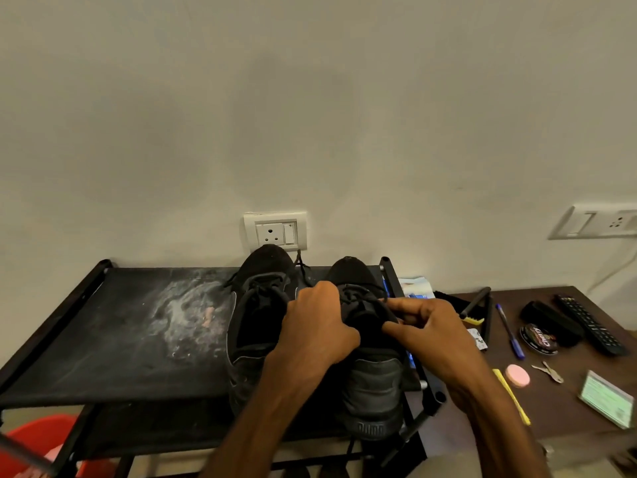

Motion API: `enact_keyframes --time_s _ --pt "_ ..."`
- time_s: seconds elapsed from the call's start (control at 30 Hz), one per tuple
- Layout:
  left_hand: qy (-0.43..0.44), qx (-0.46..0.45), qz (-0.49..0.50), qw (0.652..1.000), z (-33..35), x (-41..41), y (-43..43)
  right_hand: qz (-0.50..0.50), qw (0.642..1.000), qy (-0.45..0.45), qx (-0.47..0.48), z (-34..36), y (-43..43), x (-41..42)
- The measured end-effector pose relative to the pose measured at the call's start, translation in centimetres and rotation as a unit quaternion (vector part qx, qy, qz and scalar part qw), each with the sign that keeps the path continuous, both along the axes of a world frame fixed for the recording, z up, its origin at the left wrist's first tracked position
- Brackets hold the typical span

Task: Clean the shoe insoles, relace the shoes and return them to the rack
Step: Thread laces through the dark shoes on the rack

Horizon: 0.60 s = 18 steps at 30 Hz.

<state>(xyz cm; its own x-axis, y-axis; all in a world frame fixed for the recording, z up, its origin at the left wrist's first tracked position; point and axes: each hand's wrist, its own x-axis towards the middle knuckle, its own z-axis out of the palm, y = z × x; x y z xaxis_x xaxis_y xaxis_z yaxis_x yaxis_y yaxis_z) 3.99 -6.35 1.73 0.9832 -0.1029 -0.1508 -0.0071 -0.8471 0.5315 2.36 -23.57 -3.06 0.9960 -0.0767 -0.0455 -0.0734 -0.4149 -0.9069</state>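
Carefully — your left hand (317,326) and right hand (431,336) pinch the thin black shoelace (360,295) — uneven tugging could unthread it.

- Rack shelf (103,339), left half of the frame: black matt cloth, with chalky, dusty whitish smears towards its middle.
- Rack frame (388,270): black tubes with a dull sheen, probably painted metal.
- Shoes (265,270), centre: black matt uppers with a soft, cloth-like nap.
- Heel panel (374,384), on the shoe to the right: smoother, faintly shiny, with raised lettering below it.
- Laces (358,294): black woven cord, matt.
- Wall socket (275,231): white glossy plastic.
- Table (537,305), right edge: dark brown, smooth, wood-look.
- Polish tin (538,339): glossy lid.
- Remote (589,324): black matt plastic.
- Keys (548,371): bright metal.
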Motion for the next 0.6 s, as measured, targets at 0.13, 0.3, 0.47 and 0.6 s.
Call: enact_keyframes --time_s 0.13,0.3,0.47,0.6 --pt "0.011 0.005 -0.014 1.0 0.08 0.44 0.7 -0.008 0.999 0.017 0.041 -0.33 0.24 0.44" --pt "0.014 -0.011 -0.027 0.999 0.14 0.23 0.76 -0.022 0.994 0.047 0.099 -0.28 -0.32 0.59" --pt "0.014 -0.022 -0.024 0.999 0.04 0.43 0.72 -0.052 0.988 0.061 0.132 -0.72 -0.55 0.62" --pt "-0.009 -0.023 -0.008 1.0 -0.45 0.75 0.61 -0.07 0.986 0.036 0.149 -0.88 0.29 0.65"
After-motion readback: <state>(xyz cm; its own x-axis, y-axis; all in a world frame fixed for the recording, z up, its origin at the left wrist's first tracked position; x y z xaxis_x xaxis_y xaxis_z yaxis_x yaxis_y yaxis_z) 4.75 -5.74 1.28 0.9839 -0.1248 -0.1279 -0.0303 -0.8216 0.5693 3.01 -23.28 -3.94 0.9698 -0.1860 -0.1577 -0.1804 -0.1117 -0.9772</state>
